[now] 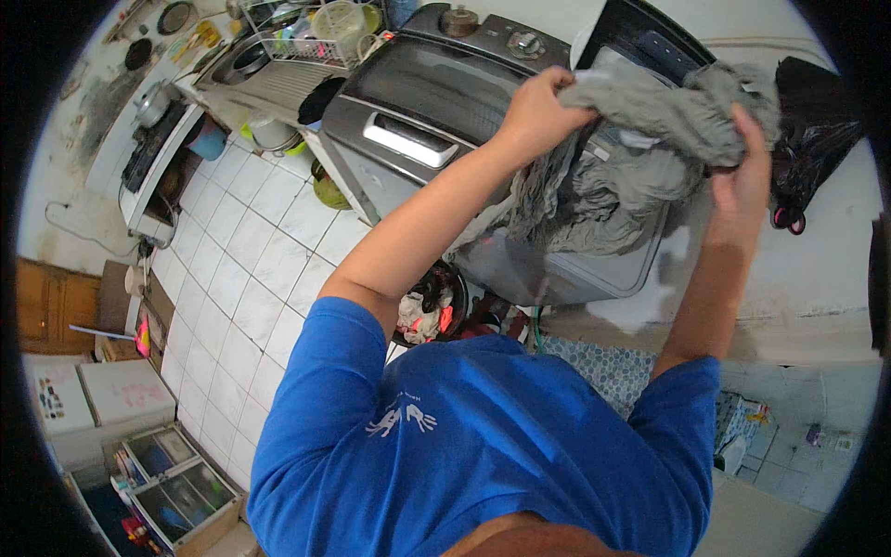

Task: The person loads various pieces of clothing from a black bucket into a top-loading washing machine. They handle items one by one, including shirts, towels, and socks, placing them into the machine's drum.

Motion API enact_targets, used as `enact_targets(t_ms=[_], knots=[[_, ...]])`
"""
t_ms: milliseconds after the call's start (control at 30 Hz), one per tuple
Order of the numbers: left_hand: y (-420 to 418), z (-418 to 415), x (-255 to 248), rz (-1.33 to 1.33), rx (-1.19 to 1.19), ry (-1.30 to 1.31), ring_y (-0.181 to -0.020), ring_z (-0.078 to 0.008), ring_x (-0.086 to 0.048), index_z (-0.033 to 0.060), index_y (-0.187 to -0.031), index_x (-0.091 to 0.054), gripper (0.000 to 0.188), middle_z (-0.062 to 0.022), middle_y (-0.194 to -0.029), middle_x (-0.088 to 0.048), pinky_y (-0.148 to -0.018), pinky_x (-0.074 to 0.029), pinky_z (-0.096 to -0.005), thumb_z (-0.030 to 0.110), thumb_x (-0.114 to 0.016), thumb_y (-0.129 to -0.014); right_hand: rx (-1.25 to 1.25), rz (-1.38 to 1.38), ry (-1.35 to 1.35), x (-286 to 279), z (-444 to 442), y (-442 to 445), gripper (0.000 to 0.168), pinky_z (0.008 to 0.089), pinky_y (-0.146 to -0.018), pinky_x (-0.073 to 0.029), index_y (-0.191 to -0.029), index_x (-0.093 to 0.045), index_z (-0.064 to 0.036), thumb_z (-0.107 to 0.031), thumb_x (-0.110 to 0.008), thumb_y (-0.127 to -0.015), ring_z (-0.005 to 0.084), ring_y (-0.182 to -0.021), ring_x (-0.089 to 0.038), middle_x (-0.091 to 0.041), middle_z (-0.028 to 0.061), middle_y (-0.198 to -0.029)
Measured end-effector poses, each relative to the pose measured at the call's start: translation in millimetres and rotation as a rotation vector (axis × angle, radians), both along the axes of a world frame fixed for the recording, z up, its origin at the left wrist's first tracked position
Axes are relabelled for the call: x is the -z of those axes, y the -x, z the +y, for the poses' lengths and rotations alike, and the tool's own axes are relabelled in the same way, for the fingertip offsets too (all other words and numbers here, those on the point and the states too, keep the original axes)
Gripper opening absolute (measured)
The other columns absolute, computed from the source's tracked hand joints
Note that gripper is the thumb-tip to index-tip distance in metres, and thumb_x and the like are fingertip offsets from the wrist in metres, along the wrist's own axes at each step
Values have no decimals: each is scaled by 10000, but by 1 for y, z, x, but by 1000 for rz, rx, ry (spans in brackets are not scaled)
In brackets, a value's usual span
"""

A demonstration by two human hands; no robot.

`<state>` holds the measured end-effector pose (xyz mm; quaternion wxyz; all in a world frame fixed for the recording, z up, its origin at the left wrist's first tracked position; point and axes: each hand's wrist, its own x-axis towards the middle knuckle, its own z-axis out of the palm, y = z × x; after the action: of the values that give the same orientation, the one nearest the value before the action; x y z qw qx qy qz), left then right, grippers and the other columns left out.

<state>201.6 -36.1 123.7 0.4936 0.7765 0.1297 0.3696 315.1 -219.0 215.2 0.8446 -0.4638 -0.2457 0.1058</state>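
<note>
Bunched grey-green cloth (654, 104) stretches between my two hands above a twin-tub washing machine (487, 244). My left hand (543, 104) pinches its left end between thumb and fingers. On the other side my right hand (745, 157) grips the thick right end, thumb uppermost. More cloth of the same colour (619, 202) lies heaped below, over the tub opening and the machine's front edge. Whether the held piece joins that heap I cannot tell. Behind it the dark tub lid (647, 35) stands raised. The machine's other lid (438, 76) is down, with a chrome-like handle (411, 139).
On the floor by the machine stands a dark basin (456, 296) of clothes. A black plastic bag (811, 132) hangs on the right wall. Left are a sink (240, 66), a dish rack (313, 49), a stove (150, 150) with a pot, and white floor tiles (237, 278).
</note>
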Motion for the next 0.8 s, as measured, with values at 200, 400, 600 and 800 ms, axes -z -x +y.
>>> enact_targets(t_ms=[200,400,600,800], knots=[[-30,5,89,370,82,-32,-801,-280,-590,18,-966,-568,436,-162,-847,-610,-721,-452,-339,259,-706,-630,97,-98,291,113,-4,-37,380,304,-850,-403,-1067,-519,31,-125,-639,-741,193,-936,-544,-560,99,-1041],[-11,4,138,222,85,-501,-877,-306,-533,52,-1016,-553,479,-140,-943,-558,-797,-416,-372,285,-718,-632,29,-131,999,222,-10,-78,484,312,-700,-483,-1081,-521,-7,-339,-636,-748,205,-849,-574,-568,111,-1000],[50,-34,147,660,65,-672,-805,-320,-515,4,-901,-496,410,-151,-861,-498,-754,-427,-395,282,-678,-661,-58,104,1098,286,-5,-89,542,330,-607,-524,-1120,-508,-50,-431,-608,-748,224,-861,-575,-545,113,-1047],[51,-39,158,832,59,-746,-731,-299,-543,-4,-833,-450,324,-160,-779,-500,-620,-482,-353,242,-621,-710,-293,335,774,244,11,-84,760,362,-685,-517,-1207,-365,44,-522,-577,-746,285,-968,-522,-437,146,-1173]])
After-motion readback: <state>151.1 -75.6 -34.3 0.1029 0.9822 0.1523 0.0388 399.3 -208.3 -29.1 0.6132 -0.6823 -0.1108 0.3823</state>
